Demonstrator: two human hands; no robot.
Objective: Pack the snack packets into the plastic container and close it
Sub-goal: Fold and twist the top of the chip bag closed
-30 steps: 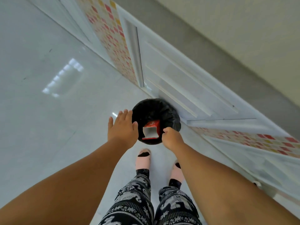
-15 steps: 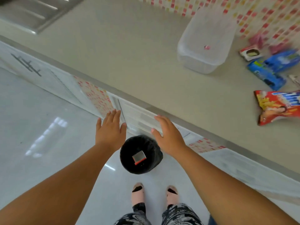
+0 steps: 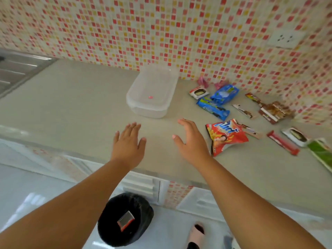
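Note:
A clear plastic container (image 3: 152, 94) with its lid on stands on the beige counter (image 3: 71, 108) near the tiled wall. To its right lie several snack packets: a red chip bag (image 3: 226, 136), two blue packets (image 3: 212, 108) (image 3: 225, 94), a brown packet (image 3: 274, 112) and a red bar (image 3: 283, 142). My left hand (image 3: 128, 144) and my right hand (image 3: 190, 139) hover over the counter's front part, both with fingers spread and nothing in them. They are short of the container.
A black bin (image 3: 125, 220) with a red box (image 3: 125, 221) inside stands on the white floor below the counter edge. A metal sink drainer (image 3: 16, 71) is at the far left. A wall socket (image 3: 285, 39) sits upper right. My foot (image 3: 196, 234) shows at the bottom.
The view has swung up from the bin on the floor to the counter. Both hands rose from the bin's rim to above the counter, empty; the red box stayed in the bin.

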